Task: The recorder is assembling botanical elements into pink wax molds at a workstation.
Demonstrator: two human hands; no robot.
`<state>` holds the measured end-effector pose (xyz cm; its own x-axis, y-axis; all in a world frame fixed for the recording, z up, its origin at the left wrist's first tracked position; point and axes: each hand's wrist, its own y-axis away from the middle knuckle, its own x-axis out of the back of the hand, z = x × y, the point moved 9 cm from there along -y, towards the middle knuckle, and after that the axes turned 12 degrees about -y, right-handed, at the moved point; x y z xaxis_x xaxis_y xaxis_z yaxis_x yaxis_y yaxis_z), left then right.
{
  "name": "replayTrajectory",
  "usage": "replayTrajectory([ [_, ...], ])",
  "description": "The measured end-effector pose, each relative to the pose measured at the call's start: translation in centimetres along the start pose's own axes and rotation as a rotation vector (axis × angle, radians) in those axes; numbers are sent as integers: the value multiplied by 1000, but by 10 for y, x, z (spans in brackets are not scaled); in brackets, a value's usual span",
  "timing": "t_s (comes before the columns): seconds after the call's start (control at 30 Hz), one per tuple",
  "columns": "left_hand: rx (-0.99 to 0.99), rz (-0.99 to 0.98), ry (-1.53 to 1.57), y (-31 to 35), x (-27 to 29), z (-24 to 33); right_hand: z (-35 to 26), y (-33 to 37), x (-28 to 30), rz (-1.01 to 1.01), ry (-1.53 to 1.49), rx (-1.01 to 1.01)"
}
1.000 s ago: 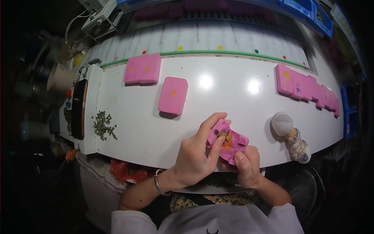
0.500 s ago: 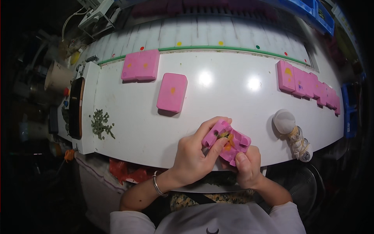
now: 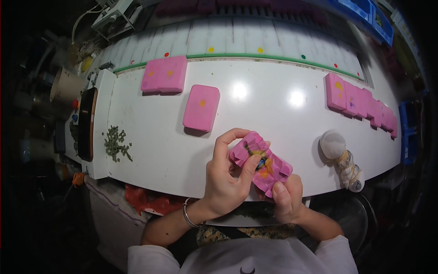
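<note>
Over the near edge of the white table, both hands grip a pink rubbery mould with notched edges, bent and tilted. Yellow, orange, green and dark blue colouring shows in its hollow middle. My left hand wraps the mould's left end, its thumb pressed into the coloured hollow. The lower right corner is pinched by my right hand, thumb on top and the other fingers mostly hidden below. A closed pink block with a yellow mark lies on the table beyond the hands.
Two pink blocks sit at the back left, and a row of several more runs along the right. A white wrapped bulb-like tool lies right of my hands. Small green bits are heaped left, beside a dark phone-like slab.
My left hand has tilted the upper left part of the mould back, so the hollow gapes wider. A dark blue spot now shows beside the left thumb. My right hand keeps its pinch.
</note>
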<state>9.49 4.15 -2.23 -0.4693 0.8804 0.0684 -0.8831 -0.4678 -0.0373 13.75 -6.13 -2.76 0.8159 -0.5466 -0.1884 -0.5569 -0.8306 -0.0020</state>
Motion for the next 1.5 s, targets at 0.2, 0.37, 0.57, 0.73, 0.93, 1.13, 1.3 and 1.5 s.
replayTrajectory([
  [0.2, 21, 13, 27, 1, 0, -4, 0, 0, -3, -11, 38, -50],
  [0.37, 12, 108, 66, 1, 5, -8, -1, 0, -3, 3, 54, -10],
  [0.57, 21, 113, 98, 0, 6, -5, -1, 1, -1, 15, 46, -27],
  [0.73, 92, 107, 138, -7, 9, -12, 2, 11, 3, 51, 18, -64],
  [0.93, 64, 14, 228, -5, 2, -6, 10, 23, 0, 98, -216, -240],
  [1.13, 407, 33, 755, -2, -20, -22, 18, 42, -40, -56, -330, -307],
  [1.3, 414, 27, 692, 0, -7, -16, 29, 53, -28, -206, -210, -396],
  [1.5, 381, -72, 513, 6, -11, -15, -25, 20, 4, 76, 102, -94],
])
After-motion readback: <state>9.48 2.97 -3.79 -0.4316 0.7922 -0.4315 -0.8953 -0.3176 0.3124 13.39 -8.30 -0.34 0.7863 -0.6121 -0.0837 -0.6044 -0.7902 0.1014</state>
